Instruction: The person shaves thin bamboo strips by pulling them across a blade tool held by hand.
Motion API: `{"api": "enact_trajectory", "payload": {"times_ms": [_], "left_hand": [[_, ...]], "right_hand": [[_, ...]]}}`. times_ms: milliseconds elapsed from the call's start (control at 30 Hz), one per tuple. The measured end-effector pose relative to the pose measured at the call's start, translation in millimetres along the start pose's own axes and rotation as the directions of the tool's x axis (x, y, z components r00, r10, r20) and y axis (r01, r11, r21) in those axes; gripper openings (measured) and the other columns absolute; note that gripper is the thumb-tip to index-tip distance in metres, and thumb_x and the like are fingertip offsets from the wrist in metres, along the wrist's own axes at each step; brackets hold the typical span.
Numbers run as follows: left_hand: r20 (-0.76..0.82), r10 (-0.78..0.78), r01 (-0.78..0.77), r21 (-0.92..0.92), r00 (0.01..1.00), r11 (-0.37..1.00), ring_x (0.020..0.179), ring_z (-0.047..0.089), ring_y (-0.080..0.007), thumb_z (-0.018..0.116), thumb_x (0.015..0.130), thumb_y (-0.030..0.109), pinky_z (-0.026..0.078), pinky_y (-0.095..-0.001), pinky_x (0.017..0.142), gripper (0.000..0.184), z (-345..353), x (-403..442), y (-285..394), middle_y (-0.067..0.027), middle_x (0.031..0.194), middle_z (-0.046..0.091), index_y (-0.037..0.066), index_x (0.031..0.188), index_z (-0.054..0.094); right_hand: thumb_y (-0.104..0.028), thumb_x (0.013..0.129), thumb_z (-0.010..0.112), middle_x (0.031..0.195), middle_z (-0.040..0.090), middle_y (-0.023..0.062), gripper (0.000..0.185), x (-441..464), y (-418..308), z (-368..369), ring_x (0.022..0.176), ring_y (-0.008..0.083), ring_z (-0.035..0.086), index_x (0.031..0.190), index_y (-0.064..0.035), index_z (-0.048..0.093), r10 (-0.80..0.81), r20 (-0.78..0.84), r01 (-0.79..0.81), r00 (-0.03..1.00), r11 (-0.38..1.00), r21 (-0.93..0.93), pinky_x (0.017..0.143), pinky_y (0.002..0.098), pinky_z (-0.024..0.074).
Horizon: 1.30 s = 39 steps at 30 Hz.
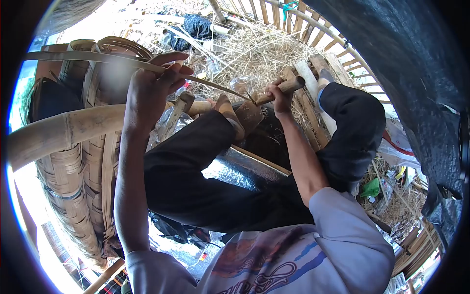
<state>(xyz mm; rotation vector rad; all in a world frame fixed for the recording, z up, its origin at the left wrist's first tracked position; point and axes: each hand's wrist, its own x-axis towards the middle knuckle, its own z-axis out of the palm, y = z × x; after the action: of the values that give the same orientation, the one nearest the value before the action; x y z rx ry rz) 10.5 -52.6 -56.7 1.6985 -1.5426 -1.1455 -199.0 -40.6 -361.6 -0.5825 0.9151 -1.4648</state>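
Observation:
My left hand [152, 81] is raised at the left, its fingers closed around a long, thin bamboo strip [203, 82]. The strip runs from the far left edge down to my right hand [280, 99]. That hand is wrapped round the thick wooden handle [293, 85] of a knife; its blade is hard to make out. The strip's right end meets the tool just left of my fist. Beneath that spot is a flat brown piece [250, 116], near my foot [230, 115].
Woven bamboo baskets [63, 181] stand at my left, with a thick bamboo pole [73, 125] across them. Dry straw shavings [264, 51] cover the ground ahead. A slatted bamboo fence [318, 29] curves behind, and a dark plastic sheet [406, 73] hangs at the right.

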Motion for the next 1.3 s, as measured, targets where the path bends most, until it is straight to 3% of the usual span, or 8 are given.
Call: {"api": "enact_trajectory", "payload": {"times_ms": [133,267,500,667,933,1067,1167,1300], "left_hand": [[-0.019,-0.024,0.023,-0.027,1.000,0.999,0.089,0.062,-0.0134,0.051,0.092,0.020,0.052,-0.0239,0.078,0.026,-4,1,-4,-0.0102,0.090,0.065,0.004,0.111,0.057],[0.007,0.003,-0.002,-0.025,1.000,1.000,0.089,0.062,-0.0135,0.051,0.092,0.021,0.052,-0.0237,0.078,0.027,-4,2,-3,-0.0102,0.090,0.065,0.003,0.112,0.057],[-0.018,-0.034,0.034,-0.006,0.999,0.999,0.088,0.062,-0.0135,0.051,0.092,0.021,0.052,-0.0229,0.078,0.028,-5,0,-6,-0.0103,0.091,0.065,0.003,0.111,0.057],[-0.003,-0.011,0.011,-0.012,1.000,1.000,0.088,0.063,-0.0143,0.050,0.092,0.018,0.052,-0.0228,0.077,0.026,-3,3,-4,-0.0109,0.090,0.066,0.002,0.110,0.058],[-0.015,-0.012,0.012,-0.017,1.000,1.000,0.089,0.063,-0.0146,0.050,0.092,0.018,0.052,-0.0224,0.076,0.025,-4,-1,-7,-0.0119,0.090,0.065,0.002,0.110,0.058],[0.000,0.008,-0.008,-0.017,1.000,1.000,0.090,0.063,-0.0148,0.050,0.092,0.018,0.052,-0.0225,0.078,0.025,-2,2,-2,-0.0122,0.090,0.065,0.003,0.110,0.058],[0.007,-0.005,0.005,0.006,1.000,1.000,0.091,0.062,-0.0153,0.052,0.091,0.019,0.052,-0.0241,0.079,0.026,-4,2,-2,-0.0117,0.092,0.065,0.003,0.111,0.057],[0.006,-0.025,0.025,0.005,1.000,1.000,0.092,0.062,-0.0152,0.052,0.091,0.019,0.052,-0.0241,0.080,0.026,-6,-2,-2,-0.0113,0.092,0.065,0.003,0.111,0.058]], "right_hand": [[-0.002,0.075,0.053,0.066,0.050,0.0043,0.010,-6,-22,15,0.058,0.0094,0.045,0.069,-0.0066,0.045,-0.095,0.086,0.076,0.992,0.977,0.200,0.059,0.0241,0.0388],[-0.004,0.074,0.054,0.065,0.049,0.0043,0.010,-4,0,7,0.058,0.0114,0.047,0.070,-0.0060,0.045,-0.116,0.070,0.124,0.991,0.985,-0.117,0.060,0.0259,0.0405],[-0.002,0.073,0.055,0.064,0.049,0.0038,0.009,2,-14,10,0.055,0.0103,0.046,0.070,-0.0051,0.047,-0.050,0.026,0.043,0.998,0.971,0.237,0.056,0.0248,0.0408],[-0.005,0.072,0.057,0.068,0.049,0.0016,0.010,-6,10,-4,0.061,0.0102,0.049,0.071,-0.0072,0.048,0.042,0.094,-0.022,0.995,0.977,-0.211,0.060,0.0268,0.0421],[-0.007,0.074,0.053,0.061,0.046,0.0027,0.009,-5,-17,11,0.057,0.0095,0.046,0.070,-0.0056,0.045,-0.073,0.077,0.062,0.994,0.989,0.135,0.056,0.0272,0.0429],[-0.007,0.072,0.057,0.062,0.047,0.0024,0.011,-5,8,-6,0.056,0.0090,0.045,0.069,-0.0066,0.046,0.013,0.194,0.056,0.981,0.938,-0.343,0.056,0.0270,0.0421],[-0.006,0.075,0.055,0.061,0.045,0.0025,0.012,-3,-4,1,0.057,0.0104,0.044,0.068,-0.0066,0.045,0.022,0.015,-0.021,1.000,1.000,-0.023,0.060,0.0275,0.0407],[-0.016,0.083,0.046,0.055,0.037,0.0034,0.022,3,-52,22,0.055,0.0151,0.037,0.064,-0.0083,0.038,-0.126,0.149,0.089,0.981,0.968,0.233,0.066,0.0329,0.0363]]}}
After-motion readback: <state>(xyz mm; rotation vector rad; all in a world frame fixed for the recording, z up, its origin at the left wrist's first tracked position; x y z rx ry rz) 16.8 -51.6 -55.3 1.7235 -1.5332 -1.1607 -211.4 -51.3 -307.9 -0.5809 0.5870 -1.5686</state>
